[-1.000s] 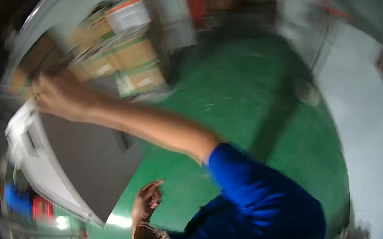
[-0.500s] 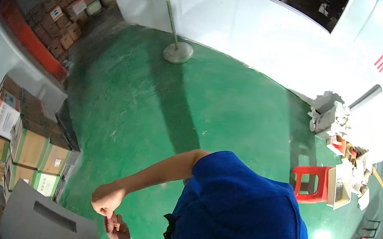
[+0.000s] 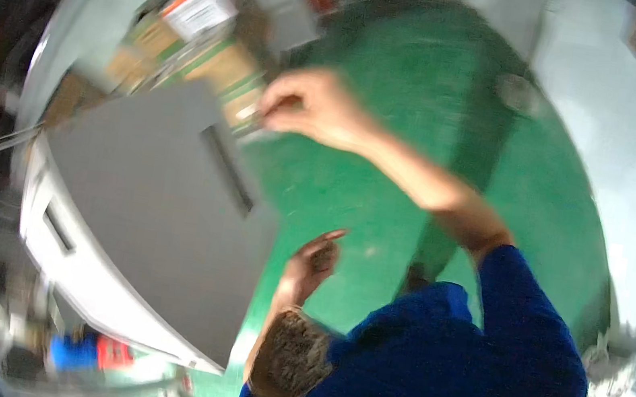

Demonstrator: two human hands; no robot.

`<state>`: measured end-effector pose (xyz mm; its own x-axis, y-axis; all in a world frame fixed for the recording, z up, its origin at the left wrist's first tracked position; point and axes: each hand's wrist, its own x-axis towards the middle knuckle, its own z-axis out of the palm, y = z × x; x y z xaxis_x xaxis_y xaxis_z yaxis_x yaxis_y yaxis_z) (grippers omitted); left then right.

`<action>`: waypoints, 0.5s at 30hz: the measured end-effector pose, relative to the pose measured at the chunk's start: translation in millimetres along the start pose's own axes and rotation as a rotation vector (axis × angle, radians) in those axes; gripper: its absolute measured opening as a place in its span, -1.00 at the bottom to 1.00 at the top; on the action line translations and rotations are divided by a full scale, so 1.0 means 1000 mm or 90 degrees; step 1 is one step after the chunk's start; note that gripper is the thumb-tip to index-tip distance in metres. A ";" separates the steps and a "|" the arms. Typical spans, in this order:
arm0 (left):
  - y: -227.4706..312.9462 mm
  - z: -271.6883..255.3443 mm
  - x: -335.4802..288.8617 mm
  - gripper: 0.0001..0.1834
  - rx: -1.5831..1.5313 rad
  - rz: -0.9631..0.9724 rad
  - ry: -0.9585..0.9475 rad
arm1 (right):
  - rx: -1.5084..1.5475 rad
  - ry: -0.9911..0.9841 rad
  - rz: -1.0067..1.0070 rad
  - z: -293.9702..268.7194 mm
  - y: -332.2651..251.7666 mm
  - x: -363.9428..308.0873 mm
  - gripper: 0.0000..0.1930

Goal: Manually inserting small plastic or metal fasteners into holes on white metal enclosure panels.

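Observation:
My right hand (image 3: 315,106) is stretched out in front of the stacked cartons, above the far edge of a grey slotted panel (image 3: 147,199). Its thumb and fingers curl together as in a pinch; blur hides anything between them. Lower down, my left hand (image 3: 312,267) is over the green floor, just right of the panel. Its fingers are bent with the tips drawn together, and what they hold, if anything, is too small to make out. The two hands are apart. A mottled brown patch (image 3: 291,357) lies along my left forearm, below the wrist.
Cardboard cartons (image 3: 227,64) are stacked beyond the panel. The panel has a white side (image 3: 92,272) with another slot. A fan's round base (image 3: 518,94) stands on the green floor (image 3: 384,191) near the white wall. Pale crumpled material (image 3: 617,358) is at the right.
My hands, which were together at the lower left, have separated; the right one has reached out toward the cartons. The view has swung left, bringing more of the grey panel in.

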<state>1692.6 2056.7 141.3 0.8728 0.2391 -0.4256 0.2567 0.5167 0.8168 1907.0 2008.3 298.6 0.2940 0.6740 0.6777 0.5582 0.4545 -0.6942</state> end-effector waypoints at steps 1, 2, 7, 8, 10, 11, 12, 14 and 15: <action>-0.008 -0.021 0.008 -0.59 -0.105 -0.034 -0.056 | 0.082 0.024 0.036 0.009 -0.001 0.022 -0.88; -0.004 -0.016 0.006 -0.61 -0.112 -0.027 -0.059 | 0.084 0.028 -0.034 0.011 -0.003 0.040 -0.90; -0.010 -0.017 -0.003 -0.65 -0.118 0.040 -0.043 | 0.216 0.099 -0.175 0.044 -0.017 0.097 -0.90; -0.017 -0.023 -0.003 -0.67 -0.128 0.050 -0.046 | 0.240 0.096 -0.186 0.044 -0.022 0.101 -0.91; -0.022 -0.023 0.002 -0.68 -0.136 0.055 -0.059 | 0.277 0.089 -0.205 0.040 -0.029 0.108 -0.91; -0.022 -0.023 0.004 -0.68 -0.132 0.049 -0.065 | 0.304 0.065 -0.204 0.035 -0.033 0.110 -0.89; -0.020 -0.023 0.002 -0.68 -0.131 0.043 -0.068 | 0.311 0.052 -0.231 0.033 -0.036 0.115 -0.89; -0.016 -0.022 0.001 -0.68 -0.115 0.037 -0.060 | 0.324 0.032 -0.285 0.030 -0.045 0.126 -0.90; -0.013 -0.021 0.001 -0.68 -0.108 0.034 -0.061 | 0.305 0.018 -0.262 0.025 -0.052 0.130 -0.91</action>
<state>1681.6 2067.6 122.4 0.9206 0.1949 -0.3384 0.1431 0.6379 0.7567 1896.6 2087.1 417.1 0.1526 0.3761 0.9139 0.2229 0.8878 -0.4026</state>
